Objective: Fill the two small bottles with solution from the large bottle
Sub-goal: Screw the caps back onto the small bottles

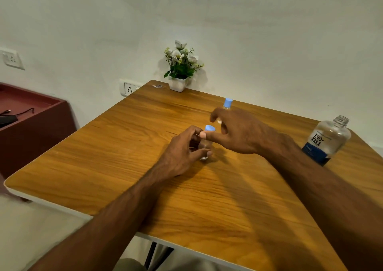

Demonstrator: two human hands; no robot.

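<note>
Currently left hand (182, 152) grips near small bottle (206, 144) upright on table (103, 156); right hand (234, 132) loose-fingered, holding nothing, thumb at its blue cap (210, 128). Second small bottle (226, 107) capped just behind. Large bottle (326, 141) stands uncapped near the right forearm: a careless elbow could topple and spill it.

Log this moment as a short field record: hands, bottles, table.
left hand: grips the near small bottle around its body
right hand: fingers spread beside that bottle's blue cap, holding nothing
far small bottle: upright, capped, partly behind the right hand
large bottle: uncapped, at the table's right edge
table: wood, also bears a potted plant
</note>
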